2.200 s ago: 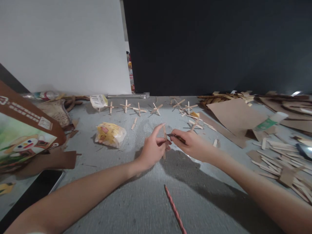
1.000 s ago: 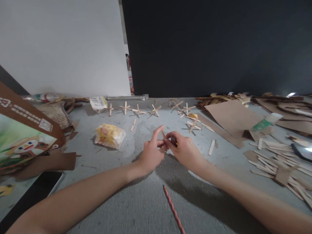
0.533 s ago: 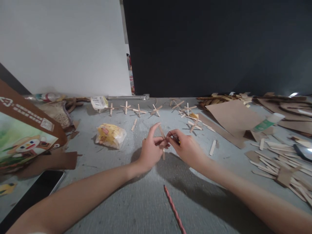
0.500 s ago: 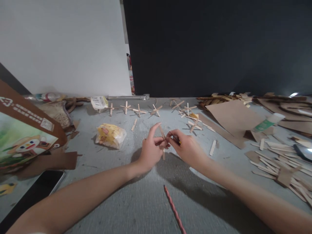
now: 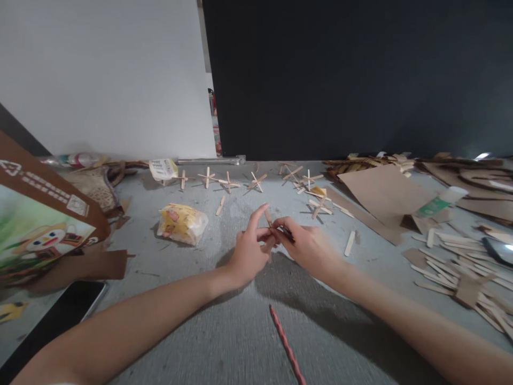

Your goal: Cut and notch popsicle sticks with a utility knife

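Observation:
My left hand pinches a wooden craft stick, its index finger raised. The stick stands nearly upright between my hands, with its lower part mostly behind the fingers. My right hand is closed, its fingertips meeting the left ones at the stick. A slim dark tool sits in the right fingers; most of it is hidden, so its kind is unclear. Beyond the hands stands a row of crossed craft sticks, among them one cross. A red twisted-looking pencil lies in front of me.
A yellow-and-clear packet lies left of my hands, near a brown paper bag and a phone. At right are loose craft sticks, a glue stick and cardboard. White and black panels rise behind.
My right hand has turned slightly over the stick, and the tool's yellow part no longer shows. The left hand has shifted a little to the right.

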